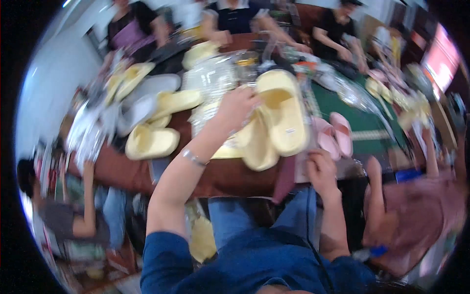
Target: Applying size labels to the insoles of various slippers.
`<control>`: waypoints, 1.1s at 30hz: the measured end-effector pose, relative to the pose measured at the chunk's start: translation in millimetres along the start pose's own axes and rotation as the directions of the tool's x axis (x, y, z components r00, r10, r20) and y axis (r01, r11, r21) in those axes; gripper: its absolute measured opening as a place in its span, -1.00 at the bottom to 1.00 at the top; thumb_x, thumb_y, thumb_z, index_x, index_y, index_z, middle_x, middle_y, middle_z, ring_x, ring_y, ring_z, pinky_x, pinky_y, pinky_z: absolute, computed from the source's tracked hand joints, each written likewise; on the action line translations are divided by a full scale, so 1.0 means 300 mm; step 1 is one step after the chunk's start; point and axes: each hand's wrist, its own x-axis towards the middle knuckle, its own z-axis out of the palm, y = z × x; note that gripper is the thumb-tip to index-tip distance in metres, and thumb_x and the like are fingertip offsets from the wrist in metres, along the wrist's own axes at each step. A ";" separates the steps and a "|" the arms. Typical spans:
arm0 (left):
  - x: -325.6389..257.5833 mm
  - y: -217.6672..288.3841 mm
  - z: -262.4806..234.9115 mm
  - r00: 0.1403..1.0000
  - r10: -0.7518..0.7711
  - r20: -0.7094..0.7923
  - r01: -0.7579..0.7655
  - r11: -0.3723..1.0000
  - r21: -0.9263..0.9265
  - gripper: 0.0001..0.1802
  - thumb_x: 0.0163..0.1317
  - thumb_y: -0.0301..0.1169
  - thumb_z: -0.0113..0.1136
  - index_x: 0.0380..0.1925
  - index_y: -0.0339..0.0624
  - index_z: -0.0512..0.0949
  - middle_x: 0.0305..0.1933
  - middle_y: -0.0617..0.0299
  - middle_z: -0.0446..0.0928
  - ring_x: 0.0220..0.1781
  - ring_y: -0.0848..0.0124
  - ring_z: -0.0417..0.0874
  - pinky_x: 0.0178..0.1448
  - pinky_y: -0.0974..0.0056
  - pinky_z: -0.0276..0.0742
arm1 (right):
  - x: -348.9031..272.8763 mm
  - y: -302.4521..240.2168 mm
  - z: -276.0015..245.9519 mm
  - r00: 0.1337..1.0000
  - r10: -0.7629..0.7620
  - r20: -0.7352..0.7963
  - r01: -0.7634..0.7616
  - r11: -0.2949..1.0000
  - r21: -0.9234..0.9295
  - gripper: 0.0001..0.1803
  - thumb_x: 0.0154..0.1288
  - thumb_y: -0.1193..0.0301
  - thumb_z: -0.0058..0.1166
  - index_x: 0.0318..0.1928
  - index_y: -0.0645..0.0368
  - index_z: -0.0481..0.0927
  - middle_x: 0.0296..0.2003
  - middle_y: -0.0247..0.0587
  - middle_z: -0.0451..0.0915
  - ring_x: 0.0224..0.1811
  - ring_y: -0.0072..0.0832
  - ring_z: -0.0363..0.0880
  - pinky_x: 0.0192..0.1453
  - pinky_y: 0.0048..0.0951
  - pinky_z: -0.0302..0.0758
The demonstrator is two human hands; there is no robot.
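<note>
A pair of pale yellow slippers (290, 117) is held over the near edge of the table in front of me. My left hand (239, 109) closes on the left side of the pair, its fingers partly hidden and blurred. One slipper overlaps the other, both toes pointing away from each other's heels only slightly. Just right of the slippers, my right hand (322, 170) is curled with the fingers pressed together; whatever they may hold is too blurred to make out. Past it lie pink slippers (333, 136) on the table.
More yellow slippers (152, 142) and grey slippers (137, 111) lie to the left on the brown-covered table (230, 179). Clear plastic bags (209, 76) are piled ahead. A green mat (338, 105) covers the right side. Several people sit around the table, one in pink (416, 215) close on my right.
</note>
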 end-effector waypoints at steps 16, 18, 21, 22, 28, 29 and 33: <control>-0.734 -0.726 -0.449 0.730 -0.545 -0.412 0.551 0.826 -0.115 -0.69 0.37 -0.30 0.18 0.06 -0.09 0.65 0.14 0.08 0.65 0.10 0.13 0.70 0.06 0.11 0.66 | -0.063 0.106 0.029 0.998 0.045 -0.042 -0.040 0.994 0.102 -0.91 0.39 0.57 0.02 -0.23 0.34 0.56 -0.05 0.00 0.64 0.06 -0.17 0.58 0.26 -0.20 0.44; -1.003 -0.846 -0.572 0.636 -0.626 -0.450 0.539 0.779 -0.321 -0.65 0.40 -0.26 0.15 0.14 -0.08 0.60 0.20 0.09 0.61 0.16 0.15 0.67 0.14 0.09 0.63 | -0.059 0.098 0.035 0.996 0.081 -0.042 -0.075 0.988 0.136 -0.91 0.39 0.56 0.01 -0.23 0.34 0.56 -0.06 -0.01 0.64 0.06 -0.17 0.57 0.26 -0.20 0.43; -1.493 -0.850 -0.822 0.486 -0.744 -0.459 0.459 0.664 -0.590 -0.57 0.45 -0.20 0.11 0.25 -0.07 0.51 0.29 0.09 0.54 0.25 0.20 0.61 0.26 0.07 0.58 | -0.068 0.134 0.047 0.993 0.113 -0.035 -0.104 0.975 0.198 -0.90 0.41 0.56 -0.01 -0.23 0.33 0.56 -0.07 -0.03 0.63 0.06 -0.19 0.57 0.28 -0.21 0.42; -1.626 -0.808 -0.880 0.436 -0.780 -0.448 0.413 0.616 -0.671 -0.54 0.47 -0.18 0.10 0.29 -0.07 0.48 0.32 0.10 0.52 0.28 0.21 0.60 0.30 0.06 0.57 | -0.066 0.142 0.048 0.994 0.102 -0.027 -0.095 0.977 0.189 -0.90 0.41 0.55 -0.01 -0.23 0.33 0.56 -0.07 -0.04 0.63 0.06 -0.19 0.57 0.28 -0.20 0.42; -1.390 -0.641 -0.868 0.344 -0.919 -0.192 0.915 0.374 -0.153 -0.68 0.42 -0.31 0.10 0.12 0.04 0.61 0.13 0.14 0.61 0.06 0.13 0.69 0.08 0.05 0.62 | -0.054 0.111 0.028 0.991 0.130 -0.043 -0.124 0.985 0.120 -0.89 0.44 0.54 -0.01 -0.23 0.33 0.56 -0.06 -0.05 0.63 0.07 -0.20 0.57 0.29 -0.20 0.41; -1.330 -0.601 -0.869 0.473 -0.835 -0.282 0.818 0.298 0.492 -0.71 0.37 -0.39 0.11 0.05 0.08 0.66 0.05 0.14 0.63 -0.01 0.07 0.71 0.01 0.04 0.62 | -0.054 0.113 0.030 0.989 0.142 -0.048 -0.134 0.982 0.133 -0.89 0.45 0.54 0.00 -0.23 0.33 0.56 -0.06 -0.05 0.63 0.07 -0.20 0.57 0.30 -0.19 0.41; -1.343 -0.665 -0.822 0.439 -0.807 -0.394 0.820 0.181 0.544 -0.69 0.32 -0.43 0.07 -0.01 0.12 0.67 -0.02 0.11 0.62 -0.03 0.02 0.70 0.00 0.00 0.61 | -0.059 0.122 0.037 0.994 0.107 -0.018 -0.104 0.986 0.130 -0.89 0.45 0.55 -0.01 -0.22 0.33 0.56 -0.05 -0.04 0.63 0.08 -0.19 0.57 0.30 -0.18 0.41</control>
